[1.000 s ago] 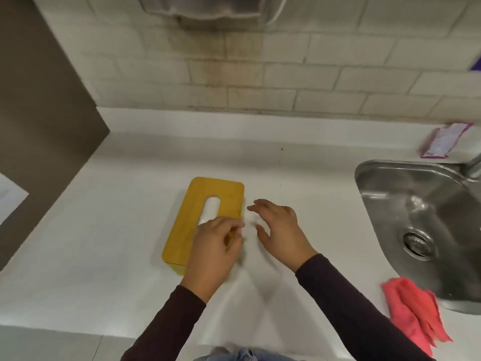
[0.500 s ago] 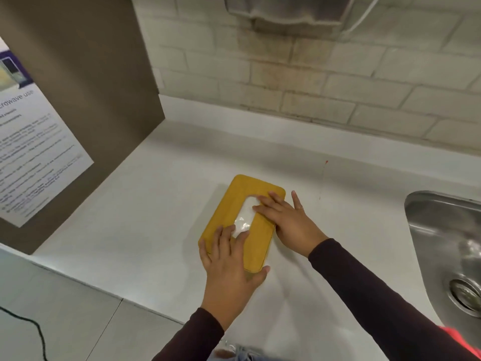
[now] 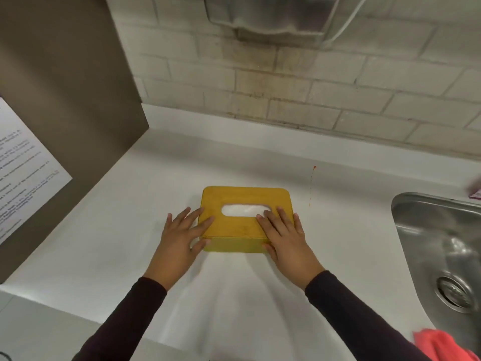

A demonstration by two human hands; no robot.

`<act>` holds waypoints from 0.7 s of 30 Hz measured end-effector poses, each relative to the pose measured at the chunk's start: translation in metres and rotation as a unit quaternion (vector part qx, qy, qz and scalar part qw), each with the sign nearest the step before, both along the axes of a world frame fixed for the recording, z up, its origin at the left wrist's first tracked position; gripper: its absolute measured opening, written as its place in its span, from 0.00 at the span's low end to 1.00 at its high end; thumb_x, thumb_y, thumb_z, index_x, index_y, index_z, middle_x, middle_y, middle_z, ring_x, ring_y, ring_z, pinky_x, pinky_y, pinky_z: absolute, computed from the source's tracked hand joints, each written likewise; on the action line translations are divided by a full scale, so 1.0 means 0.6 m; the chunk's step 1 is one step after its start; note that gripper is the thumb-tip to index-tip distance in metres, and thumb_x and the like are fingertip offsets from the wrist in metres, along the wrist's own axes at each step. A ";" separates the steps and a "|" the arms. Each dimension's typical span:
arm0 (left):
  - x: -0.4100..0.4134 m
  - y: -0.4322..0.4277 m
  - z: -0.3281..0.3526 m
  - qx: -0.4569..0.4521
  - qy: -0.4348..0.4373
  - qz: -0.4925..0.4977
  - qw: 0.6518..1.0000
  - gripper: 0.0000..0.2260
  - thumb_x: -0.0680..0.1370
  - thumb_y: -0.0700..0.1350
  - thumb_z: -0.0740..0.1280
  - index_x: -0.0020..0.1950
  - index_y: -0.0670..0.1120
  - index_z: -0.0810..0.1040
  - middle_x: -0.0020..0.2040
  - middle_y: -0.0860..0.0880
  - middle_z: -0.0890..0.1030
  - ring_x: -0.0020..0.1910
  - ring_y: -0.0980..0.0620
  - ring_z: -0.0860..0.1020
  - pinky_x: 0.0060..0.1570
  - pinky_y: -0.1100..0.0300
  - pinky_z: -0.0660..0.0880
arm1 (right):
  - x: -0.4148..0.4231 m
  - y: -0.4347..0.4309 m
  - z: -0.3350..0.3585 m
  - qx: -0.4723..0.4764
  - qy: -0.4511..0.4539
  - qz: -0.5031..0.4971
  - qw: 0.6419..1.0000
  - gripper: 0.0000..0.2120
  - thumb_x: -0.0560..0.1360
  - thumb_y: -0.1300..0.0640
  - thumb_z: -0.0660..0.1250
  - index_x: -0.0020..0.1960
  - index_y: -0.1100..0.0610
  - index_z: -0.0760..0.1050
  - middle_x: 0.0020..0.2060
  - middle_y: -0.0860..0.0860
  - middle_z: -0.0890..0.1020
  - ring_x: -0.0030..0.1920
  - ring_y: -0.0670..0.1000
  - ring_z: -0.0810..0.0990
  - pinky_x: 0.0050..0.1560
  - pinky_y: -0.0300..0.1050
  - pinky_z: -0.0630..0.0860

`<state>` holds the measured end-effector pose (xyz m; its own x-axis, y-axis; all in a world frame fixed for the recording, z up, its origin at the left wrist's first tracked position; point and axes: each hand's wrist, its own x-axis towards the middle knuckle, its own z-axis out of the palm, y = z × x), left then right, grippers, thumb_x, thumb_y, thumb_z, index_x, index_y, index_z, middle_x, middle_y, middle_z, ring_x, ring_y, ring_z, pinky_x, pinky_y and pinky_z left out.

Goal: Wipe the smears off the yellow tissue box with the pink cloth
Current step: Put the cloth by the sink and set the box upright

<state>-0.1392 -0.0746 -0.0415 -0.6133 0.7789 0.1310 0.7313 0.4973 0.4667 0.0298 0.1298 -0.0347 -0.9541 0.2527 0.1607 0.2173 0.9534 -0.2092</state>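
I see the yellow tissue box (image 3: 240,229) sitting flat on the white counter (image 3: 117,230), long side toward me, with white tissue (image 3: 242,210) showing in the slot. The left hand (image 3: 179,238) lies against its left end, straight fingers reaching onto the top edge. The right hand (image 3: 286,238) rests flat on the top's right part, fingertips at the slot. The pink cloth (image 3: 440,347) lies at lower right, just beside the steel sink (image 3: 437,243), well apart from both hands

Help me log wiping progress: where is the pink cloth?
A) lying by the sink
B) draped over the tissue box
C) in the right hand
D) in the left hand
A: the cloth lies beside the sink, while the left hand and right hand rest on the tissue box.
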 end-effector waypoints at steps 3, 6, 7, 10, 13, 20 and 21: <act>-0.035 0.041 -0.002 0.011 0.008 -0.009 1.000 0.20 0.77 0.44 0.66 0.69 0.51 0.70 0.73 0.47 0.68 0.72 0.43 0.65 0.73 0.47 0.48 | -0.022 0.005 -0.008 -0.031 0.033 -0.041 0.998 0.22 0.77 0.62 0.63 0.69 0.55 0.66 0.73 0.58 0.61 0.74 0.62 0.51 0.71 0.60 0.41; -0.069 0.089 0.001 0.012 -0.004 -0.028 1.000 0.19 0.79 0.43 0.64 0.69 0.49 0.70 0.74 0.46 0.65 0.71 0.45 0.68 0.74 0.47 0.49 | -0.056 0.038 -0.009 -0.004 0.031 -0.079 0.996 0.21 0.78 0.61 0.61 0.70 0.54 0.66 0.73 0.57 0.63 0.74 0.64 0.52 0.71 0.63 0.43; -0.080 0.107 0.003 0.012 -0.011 -0.035 0.999 0.19 0.79 0.42 0.62 0.70 0.48 0.69 0.74 0.46 0.64 0.70 0.46 0.68 0.74 0.49 0.49 | -0.067 0.051 -0.010 0.009 0.026 -0.094 0.995 0.21 0.78 0.61 0.60 0.71 0.54 0.65 0.74 0.56 0.61 0.74 0.65 0.51 0.71 0.64 0.44; -0.109 0.170 0.010 0.001 -0.054 -0.035 0.998 0.19 0.81 0.42 0.59 0.72 0.49 0.66 0.76 0.48 0.59 0.74 0.41 0.62 0.74 0.52 0.53 | -0.100 0.091 -0.013 0.039 0.014 -0.136 0.990 0.23 0.79 0.63 0.57 0.73 0.54 0.61 0.75 0.58 0.54 0.74 0.66 0.48 0.72 0.62 0.45; -0.136 0.235 0.023 -0.014 -0.069 -0.042 0.997 0.19 0.81 0.40 0.58 0.72 0.48 0.66 0.77 0.46 0.58 0.73 0.39 0.61 0.74 0.51 0.57 | -0.130 0.133 -0.010 0.048 0.000 -0.173 0.984 0.28 0.76 0.67 0.57 0.74 0.53 0.58 0.75 0.62 0.51 0.74 0.65 0.46 0.73 0.61 0.43; -0.175 0.341 0.035 -0.035 -0.071 -0.066 0.995 0.19 0.80 0.37 0.58 0.71 0.46 0.69 0.76 0.43 0.59 0.70 0.39 0.67 0.72 0.50 0.60 | -0.170 0.235 0.009 0.035 -0.066 -0.192 0.978 0.27 0.77 0.68 0.54 0.73 0.53 0.56 0.75 0.63 0.49 0.74 0.63 0.44 0.73 0.61 0.42; -0.181 0.351 0.036 -0.041 -0.065 -0.066 0.995 0.19 0.80 0.38 0.58 0.71 0.47 0.68 0.76 0.44 0.59 0.70 0.40 0.67 0.72 0.51 0.60 | -0.175 0.244 0.009 0.032 -0.073 -0.194 0.978 0.27 0.77 0.68 0.54 0.73 0.53 0.56 0.75 0.63 0.48 0.75 0.63 0.44 0.73 0.61 0.42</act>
<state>-0.2476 0.1359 -0.0202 -0.5124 0.8587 -0.0109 0.7286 0.4415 0.5237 -0.0752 0.2761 -0.0292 -0.8019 0.5948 0.0565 0.5891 0.8028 -0.0920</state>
